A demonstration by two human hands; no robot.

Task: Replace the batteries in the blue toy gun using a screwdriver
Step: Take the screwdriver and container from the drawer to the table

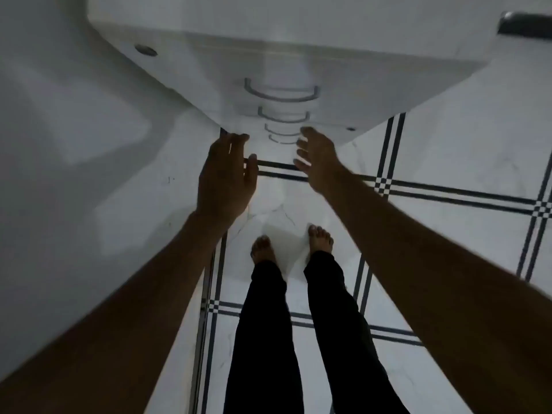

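I see two bare feet (294,245) on the tiled floor (448,162), nearest the camera. Beyond them, toward the white drawer unit (298,70), the left hand (227,177) and right hand (318,158) hang apart, fingers relaxed, gripping nothing. Floor shows between feet and unit. All four drawers are closed; handles (282,92) stacked. Toy gun not visible.

Left hand (227,177) and right hand (316,156) hover, fingers loose, before white drawers (298,64).
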